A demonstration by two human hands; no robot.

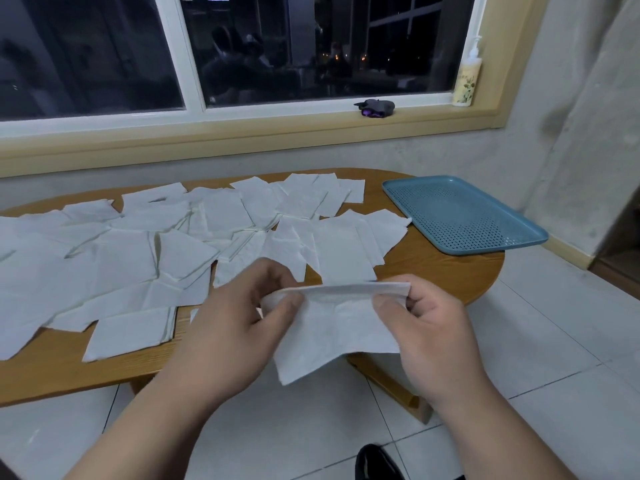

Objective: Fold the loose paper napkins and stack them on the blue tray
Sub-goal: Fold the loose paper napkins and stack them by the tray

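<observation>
I pinch the napkin point(334, 325) at each end of its top fold with left hand point(237, 318) and right hand point(429, 327), the sheet hanging below both grips; uneven pull risks a tear or a skewed crease, short of the tray point(462, 216) beyond my right grip.

The head camera is looking down over the table point(433, 271) toward the window point(311, 46). It is sitting close above the left hand point(235, 320) and right hand point(433, 327).
</observation>
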